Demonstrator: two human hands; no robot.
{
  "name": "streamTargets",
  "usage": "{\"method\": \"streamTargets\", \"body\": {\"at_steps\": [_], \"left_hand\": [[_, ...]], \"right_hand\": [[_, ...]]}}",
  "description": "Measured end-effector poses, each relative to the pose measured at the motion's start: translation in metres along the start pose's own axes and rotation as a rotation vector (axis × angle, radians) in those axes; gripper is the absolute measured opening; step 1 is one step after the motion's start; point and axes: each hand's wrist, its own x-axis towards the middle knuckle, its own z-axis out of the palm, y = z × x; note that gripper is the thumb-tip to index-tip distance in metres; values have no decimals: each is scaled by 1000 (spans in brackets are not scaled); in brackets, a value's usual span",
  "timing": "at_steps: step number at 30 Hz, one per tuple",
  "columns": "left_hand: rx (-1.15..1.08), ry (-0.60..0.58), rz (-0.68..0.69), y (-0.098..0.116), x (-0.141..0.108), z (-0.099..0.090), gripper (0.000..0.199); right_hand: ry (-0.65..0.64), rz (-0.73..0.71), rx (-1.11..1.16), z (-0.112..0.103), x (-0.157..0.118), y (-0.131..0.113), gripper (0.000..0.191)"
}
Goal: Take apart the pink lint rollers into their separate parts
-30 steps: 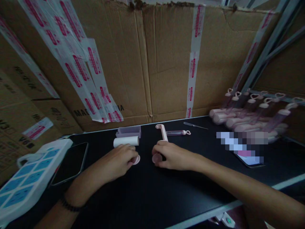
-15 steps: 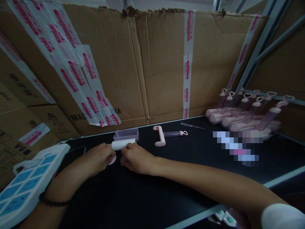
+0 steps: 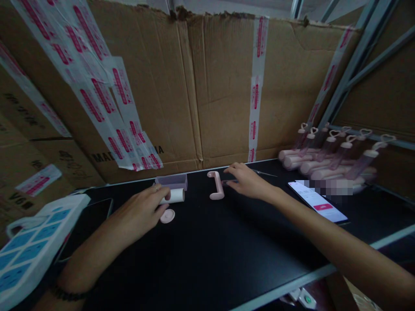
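Note:
My left hand (image 3: 151, 205) has its fingers around the left end of a white roll (image 3: 177, 195) lying on the black tabletop. Just below the roll lies a round pink disc (image 3: 167, 216), close to my left fingertips. Behind the roll sits a translucent purple tray (image 3: 171, 182). A pink C-shaped holder (image 3: 218, 185) lies between my hands. To its right, my right hand (image 3: 243, 179) reaches over the clear tube with the heart loop, which it mostly hides; thumb and forefinger are apart. Whether the fingers touch the tube is not clear.
A thin pointed tool (image 3: 266, 173) lies behind my right hand. Several pink tube-and-roller pieces (image 3: 324, 160) stand at the right, near a lit phone (image 3: 319, 203). On the left are a white-blue power strip (image 3: 35, 242) and a dark phone (image 3: 86, 229). Cardboard (image 3: 223, 95) rises behind.
My right hand has left the white roll and moved right, over the clear tube. My left hand has shifted right onto the roll. The pink disc now lies uncovered on the table.

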Motion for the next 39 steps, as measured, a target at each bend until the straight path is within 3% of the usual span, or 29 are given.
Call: {"method": "streamTargets", "body": {"at_steps": [4,8,16,19,23,26,31,36,39], "left_hand": [[-90,43,50,39,6,11,21],[-155,86,33,57,6,23,19],[-399,264,-85,74,3,31,15],[-601,344,-15,87,4,29,34],[-787,433,140,103,6,30,62],[-831,462,198,111,6,32,47],[-841,452,223,116,2,36,18],[-787,500,244,116,-3,39,17],[-738,557,257,116,-5,36,21]], "right_hand": [[-60,42,43,14,-10,44,26],[-47,28,150,23,-13,45,12],[214,-32,567,7,-23,11,19],[265,-62,778,11,-28,-18,26],[235,-77,980,23,-40,-54,29],[199,-80,1059,31,-49,-69,27],[169,-43,1170,40,-59,-73,30],[125,-57,1178,43,-60,-73,41],[173,-89,1058,38,-58,-67,43]]}}
